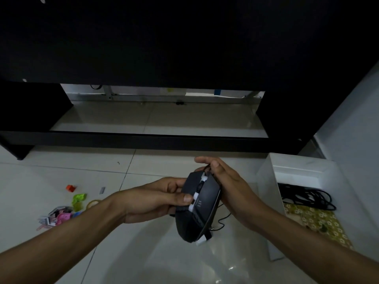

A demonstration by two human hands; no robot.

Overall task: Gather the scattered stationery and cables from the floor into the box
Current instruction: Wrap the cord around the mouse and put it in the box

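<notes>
A black wired computer mouse (pixel 202 203) with white trim hangs above the floor between both hands. My left hand (pixel 160 198) grips its left side, thumb on top. My right hand (pixel 223 181) lies along its right side and pinches the thin black cable where it leaves the mouse's front end. The cable (pixel 222 221) trails down below the mouse. A white box (pixel 295 171) stands on the floor at the right, with coiled black cables (pixel 307 196) and a green patterned item (pixel 315 222) inside. Small stationery lies scattered on the floor at the left.
On the white tiled floor at the left lie an orange sharpener (pixel 71 188), a green piece (pixel 79 199), a tape roll (pixel 93 203), a pile of pink and white clips (pixel 57 217) and a staple strip (pixel 102 190). A black desk frame (pixel 143 138) crosses ahead.
</notes>
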